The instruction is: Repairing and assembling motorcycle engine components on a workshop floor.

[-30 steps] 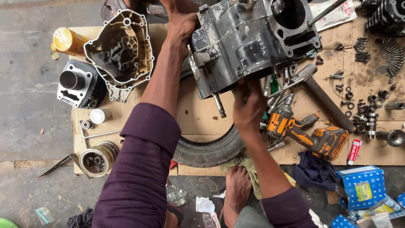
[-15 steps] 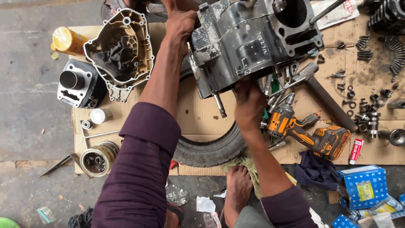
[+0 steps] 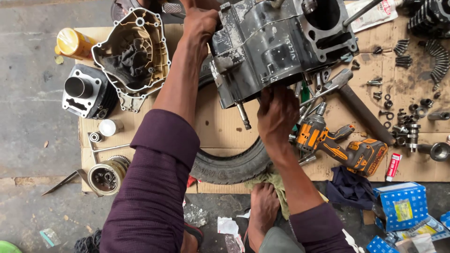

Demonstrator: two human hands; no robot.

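Observation:
A large grey engine crankcase [image 3: 281, 47] is held tilted above a black tyre [image 3: 234, 166] that lies on cardboard [image 3: 220, 126]. My left hand [image 3: 199, 28] grips the crankcase's upper left edge. My right hand [image 3: 276, 115] holds it from underneath, at the lower edge, beside a steel shaft [image 3: 243, 117] that sticks out of the case. Both arms wear dark purple sleeves.
To the left lie an engine side cover [image 3: 133, 56], a finned cylinder block [image 3: 86, 91], a yellow can [image 3: 72, 43] and a round rotor part [image 3: 105, 175]. Right of my hand are an orange impact driver [image 3: 342, 147], wrenches, several bolts [image 3: 403, 117] and blue boxes [image 3: 403, 206]. My bare foot [image 3: 262, 211] rests near the tyre.
The crankcase has shifted slightly in my hands; both grips stay the same.

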